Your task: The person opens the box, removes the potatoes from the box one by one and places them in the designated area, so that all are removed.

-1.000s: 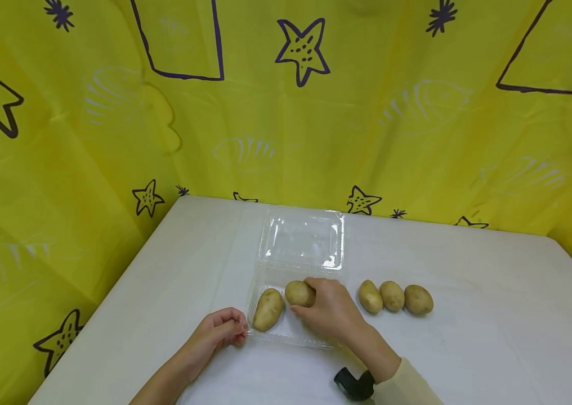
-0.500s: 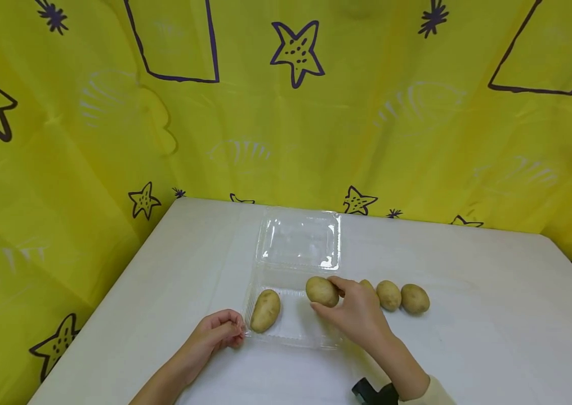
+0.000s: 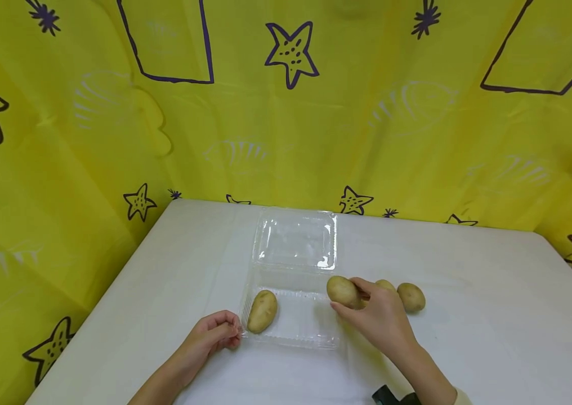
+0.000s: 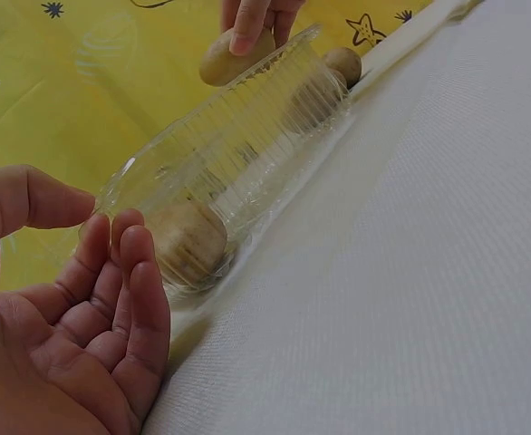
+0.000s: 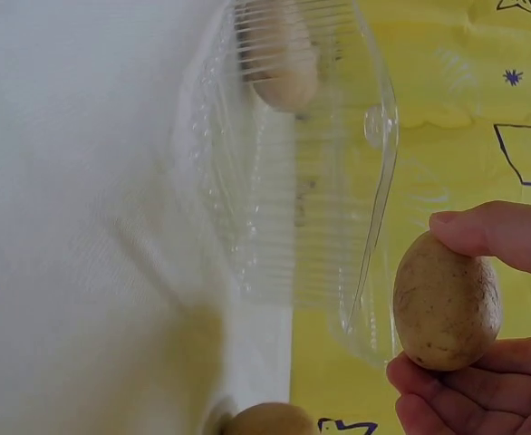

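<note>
My right hand [image 3: 382,318] holds a potato [image 3: 343,291] between thumb and fingers, raised near the right side of an open clear plastic clamshell container [image 3: 306,342]. In the right wrist view that held potato [image 5: 447,302] is upright in the grip, beside the container's rim. One longer potato [image 3: 262,311] lies in the left part of the container's base. At the front left corner, my left hand [image 3: 219,331] pinches the container's edge; the left wrist view has its thumb and fingertips meeting at the rim.
Right of the container, potatoes lie in a row on the white table [image 3: 488,315]: one shows fully [image 3: 411,297], the others are covered by the right hand. The container's lid [image 3: 296,241] lies folded back. A yellow patterned curtain [image 3: 245,112] hangs behind and left.
The right hand has lifted the potato from inside the container and carried it rightward, to the container's right side. The left hand stays at the corner.
</note>
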`<act>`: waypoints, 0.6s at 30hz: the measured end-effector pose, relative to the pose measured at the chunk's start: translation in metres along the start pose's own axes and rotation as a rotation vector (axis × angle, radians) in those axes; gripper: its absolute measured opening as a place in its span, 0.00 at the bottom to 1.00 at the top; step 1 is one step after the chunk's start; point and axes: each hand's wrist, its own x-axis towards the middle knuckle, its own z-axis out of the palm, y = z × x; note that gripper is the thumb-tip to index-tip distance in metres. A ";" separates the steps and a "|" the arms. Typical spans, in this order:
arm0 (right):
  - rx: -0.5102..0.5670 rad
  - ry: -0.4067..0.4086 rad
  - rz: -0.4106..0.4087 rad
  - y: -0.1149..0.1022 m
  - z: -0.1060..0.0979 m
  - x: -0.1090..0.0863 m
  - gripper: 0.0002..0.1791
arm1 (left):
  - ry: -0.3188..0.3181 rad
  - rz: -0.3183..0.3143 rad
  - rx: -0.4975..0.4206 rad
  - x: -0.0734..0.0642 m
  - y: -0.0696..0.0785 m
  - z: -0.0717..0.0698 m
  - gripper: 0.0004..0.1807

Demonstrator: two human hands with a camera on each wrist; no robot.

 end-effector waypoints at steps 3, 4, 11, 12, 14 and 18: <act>-0.020 -0.006 0.039 0.003 -0.005 -0.003 0.22 | 0.009 -0.013 0.002 -0.001 -0.001 0.000 0.03; -0.024 -0.007 0.046 0.004 -0.006 -0.004 0.23 | 0.007 -0.009 0.001 -0.001 -0.001 -0.001 0.03; -0.030 0.018 0.043 0.015 -0.009 -0.014 0.17 | -0.009 0.016 -0.014 -0.001 0.001 0.000 0.03; -0.031 0.020 0.041 0.017 -0.010 -0.015 0.16 | -0.007 0.015 -0.016 -0.001 0.001 0.000 0.03; -0.042 0.010 0.043 0.019 -0.010 -0.018 0.15 | -0.004 0.013 -0.017 -0.001 0.001 0.000 0.03; -0.074 -0.026 0.075 0.023 -0.011 -0.023 0.15 | 0.001 0.006 -0.016 -0.001 0.001 0.001 0.03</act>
